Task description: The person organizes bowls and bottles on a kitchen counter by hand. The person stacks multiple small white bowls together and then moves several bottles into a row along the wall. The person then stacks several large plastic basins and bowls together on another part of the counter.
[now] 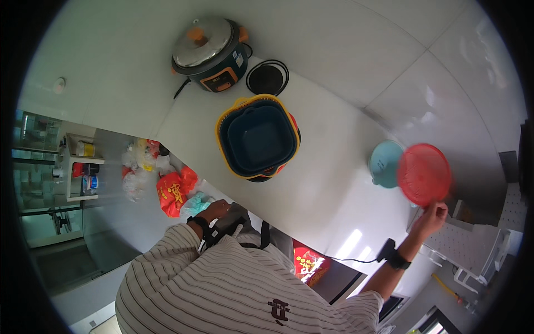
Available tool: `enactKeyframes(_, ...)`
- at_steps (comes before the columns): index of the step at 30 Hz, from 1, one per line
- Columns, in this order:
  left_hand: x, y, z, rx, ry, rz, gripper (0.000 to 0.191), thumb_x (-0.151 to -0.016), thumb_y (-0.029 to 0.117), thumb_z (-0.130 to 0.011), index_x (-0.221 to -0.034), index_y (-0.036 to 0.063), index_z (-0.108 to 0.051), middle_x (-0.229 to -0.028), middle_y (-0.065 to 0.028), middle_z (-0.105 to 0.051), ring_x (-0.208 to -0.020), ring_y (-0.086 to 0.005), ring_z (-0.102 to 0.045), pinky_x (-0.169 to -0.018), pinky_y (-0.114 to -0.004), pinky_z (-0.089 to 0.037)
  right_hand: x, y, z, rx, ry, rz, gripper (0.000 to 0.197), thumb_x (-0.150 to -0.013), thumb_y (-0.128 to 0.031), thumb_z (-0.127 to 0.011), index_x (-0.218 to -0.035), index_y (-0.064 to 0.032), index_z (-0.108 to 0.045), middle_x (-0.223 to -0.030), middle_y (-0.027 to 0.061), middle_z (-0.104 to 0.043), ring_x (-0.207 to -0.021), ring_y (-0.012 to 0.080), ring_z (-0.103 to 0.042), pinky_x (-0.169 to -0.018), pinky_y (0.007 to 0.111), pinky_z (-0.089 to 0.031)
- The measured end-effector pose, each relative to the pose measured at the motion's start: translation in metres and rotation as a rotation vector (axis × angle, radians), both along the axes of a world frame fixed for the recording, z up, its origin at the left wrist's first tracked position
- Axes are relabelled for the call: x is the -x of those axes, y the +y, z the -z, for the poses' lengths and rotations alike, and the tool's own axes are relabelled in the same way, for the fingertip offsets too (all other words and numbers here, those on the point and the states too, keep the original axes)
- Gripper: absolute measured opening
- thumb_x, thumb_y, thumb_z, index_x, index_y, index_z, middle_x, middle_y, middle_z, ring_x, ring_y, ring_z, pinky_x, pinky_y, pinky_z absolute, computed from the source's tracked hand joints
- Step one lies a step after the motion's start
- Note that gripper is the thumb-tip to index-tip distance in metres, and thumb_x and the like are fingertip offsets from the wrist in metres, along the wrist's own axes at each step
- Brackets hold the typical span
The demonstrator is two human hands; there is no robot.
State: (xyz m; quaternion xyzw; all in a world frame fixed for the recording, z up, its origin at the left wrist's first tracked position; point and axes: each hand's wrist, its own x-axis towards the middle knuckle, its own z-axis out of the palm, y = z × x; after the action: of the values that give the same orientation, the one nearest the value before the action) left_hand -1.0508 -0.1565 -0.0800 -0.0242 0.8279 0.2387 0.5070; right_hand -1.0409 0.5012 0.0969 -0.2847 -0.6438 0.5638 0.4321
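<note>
My right hand [434, 217] grips the near rim of a red plastic strainer basket [424, 173], which is blurred and raised at the right end of the counter. Just left of it, partly covered by the red rim, is a pale teal plastic bowl [384, 163] with writing inside. My left hand [215, 209] hangs low beside my waist, near the counter's front edge, its fingers loosely curled; whether it holds anything is unclear. Mid-counter stands a stack of nested square basins, dark blue ones [262, 137] inside a yellow-rimmed basket [223, 155], with red edges showing beneath.
A dark green electric cooker [221, 69] with a metal lid stands at the back left, beside a round black pad [267, 78]. Tied plastic bags [172, 192] lie on the floor to the left. A white perforated rack [463, 246] borders the counter's right end.
</note>
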Motion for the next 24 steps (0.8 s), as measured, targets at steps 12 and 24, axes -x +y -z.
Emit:
enactKeyframes(12, 0.084, -0.04, 0.0, -0.317, -0.117, -0.672, 0.034, -0.083, 0.04, -0.049, -0.093, 0.0087, -0.058, -0.079, -0.0059, -0.061, -0.067, -0.0185, -0.061, -0.055, -0.033, -0.046, 0.059, -0.321, 0.012, 0.322, -0.255, -0.602, 0.02, -0.088, -0.009, -0.058, -0.103, 0.0036, -0.052, -0.101, 0.0126, -0.06, -0.062, 0.0145, -0.061, -0.058, 0.026, -0.051)
enactKeyframes(24, 0.204, 0.018, -0.097, -0.636, 0.14, -1.025, 0.077, -0.081, 0.066, -0.038, -0.141, 0.0189, -0.027, -0.14, -0.0105, -0.035, -0.126, -0.031, -0.034, -0.097, -0.053, -0.032, -0.015, -0.114, 0.115, -0.775, -1.159, -0.003, 0.044, -0.073, -0.021, -0.067, -0.113, -0.0096, -0.051, -0.114, 0.0114, -0.054, -0.104, 0.0302, -0.052, -0.087, 0.044, -0.042)
